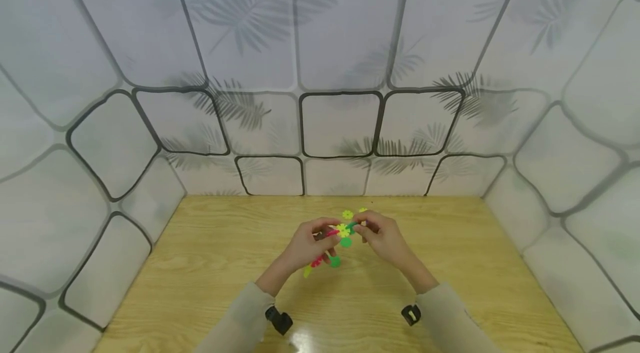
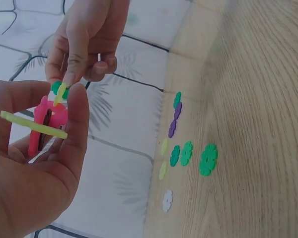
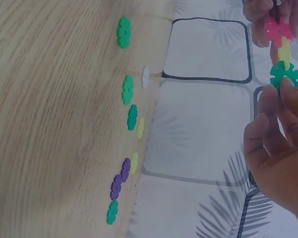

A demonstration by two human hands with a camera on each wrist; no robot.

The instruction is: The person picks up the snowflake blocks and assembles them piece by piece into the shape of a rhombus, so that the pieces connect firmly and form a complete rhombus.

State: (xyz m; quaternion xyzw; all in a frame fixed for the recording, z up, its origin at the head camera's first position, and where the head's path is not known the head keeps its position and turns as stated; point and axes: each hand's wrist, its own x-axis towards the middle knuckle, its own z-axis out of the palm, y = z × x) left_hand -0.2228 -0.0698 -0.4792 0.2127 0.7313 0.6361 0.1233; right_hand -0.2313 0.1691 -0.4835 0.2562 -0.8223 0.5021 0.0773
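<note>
Left hand [image 1: 307, 243] is gripping a pink disc [image 3: 278, 31], right hand [image 1: 386, 237] a green disc [image 3: 281, 74] (likely light, stiff; best rim-held).

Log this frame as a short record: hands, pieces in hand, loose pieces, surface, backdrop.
left hand: holds pink pieces, brown piece, edge-on yellow piece
right hand: pinches dark-green piece
between hands: small yellow piece, between pink and dark green; whether locked unclear
loose pieces: nine; two purple, two yellow, two teal, two bright green, one white
surface: wood-grain table
backdrop: wall with leaf print
</note>
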